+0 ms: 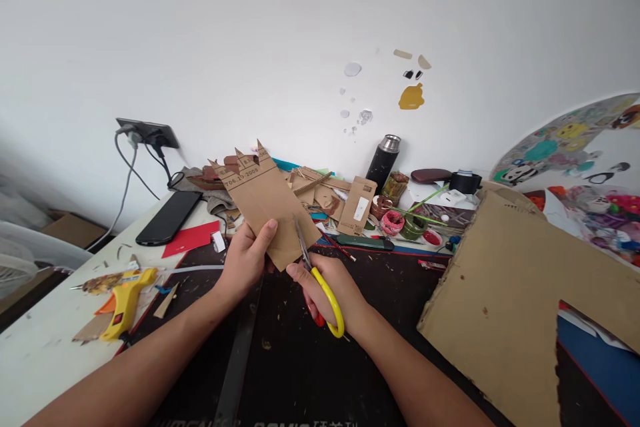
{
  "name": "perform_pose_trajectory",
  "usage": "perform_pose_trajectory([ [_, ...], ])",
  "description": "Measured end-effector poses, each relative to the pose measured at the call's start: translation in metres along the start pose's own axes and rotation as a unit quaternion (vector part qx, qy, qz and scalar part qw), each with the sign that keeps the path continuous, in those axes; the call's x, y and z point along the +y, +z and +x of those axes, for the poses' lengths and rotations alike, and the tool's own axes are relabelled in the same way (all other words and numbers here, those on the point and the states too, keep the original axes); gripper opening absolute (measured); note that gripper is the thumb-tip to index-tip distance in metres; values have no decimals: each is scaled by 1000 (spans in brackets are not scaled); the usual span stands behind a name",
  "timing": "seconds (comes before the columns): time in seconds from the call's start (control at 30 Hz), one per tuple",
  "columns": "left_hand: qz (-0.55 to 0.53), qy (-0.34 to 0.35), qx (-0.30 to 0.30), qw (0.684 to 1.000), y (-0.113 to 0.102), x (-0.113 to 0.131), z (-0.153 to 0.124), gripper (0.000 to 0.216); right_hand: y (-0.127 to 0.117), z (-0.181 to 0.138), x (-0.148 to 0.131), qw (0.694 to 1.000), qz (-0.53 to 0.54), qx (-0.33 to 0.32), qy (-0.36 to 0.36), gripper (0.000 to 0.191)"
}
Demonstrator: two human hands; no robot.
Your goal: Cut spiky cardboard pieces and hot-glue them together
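Note:
My left hand pinches a brown cardboard piece near its lower left edge, thumb on the front face. Pointed spikes and printed numbers mark the far end of this piece, which is held tilted above the dark mat. In my right hand is a pair of scissors with a yellow and red handle. Their blades lie at the lower edge of the cardboard, one blade visible over its front. Whether the blades are fully closed cannot be made out.
A yellow glue gun lies at left, near a black phone and red paper. Cardboard scraps, paint pots, a green utility knife and a black thermos line the wall. A large cardboard sheet covers the right side.

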State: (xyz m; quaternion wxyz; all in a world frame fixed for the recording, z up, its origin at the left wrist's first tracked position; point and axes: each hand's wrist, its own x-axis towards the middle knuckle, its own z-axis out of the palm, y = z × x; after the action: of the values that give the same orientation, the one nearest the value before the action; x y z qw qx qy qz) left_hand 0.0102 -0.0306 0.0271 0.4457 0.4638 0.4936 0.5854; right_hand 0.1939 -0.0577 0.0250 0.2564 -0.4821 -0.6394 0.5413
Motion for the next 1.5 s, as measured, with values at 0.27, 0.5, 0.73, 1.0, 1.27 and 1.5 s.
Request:
perform_pose_trajectory([
  [0.27,6,-8,13,1000,1,-7,2,52,-2,1,-1,1000,-14,-2,0,44],
  [0.5,9,-15,28,999,2,-9,3,54,-1,1,-3,1000,-22,2,17,41],
  [0.73,6,-18,32,999,3,-11,4,55,-1,6,-2,999,-40,2,18,39],
  [1.0,-7,-15,23,1000,2,-13,4,53,2,5,-1,998,-59,8,24,28],
  [1.27,-7,-17,33,999,4,-11,3,55,5,4,-3,997,-74,23,31,30],
  [1.5,-7,-17,41,999,4,-11,3,55,7,0,-5,996,-78,31,41,29],
])
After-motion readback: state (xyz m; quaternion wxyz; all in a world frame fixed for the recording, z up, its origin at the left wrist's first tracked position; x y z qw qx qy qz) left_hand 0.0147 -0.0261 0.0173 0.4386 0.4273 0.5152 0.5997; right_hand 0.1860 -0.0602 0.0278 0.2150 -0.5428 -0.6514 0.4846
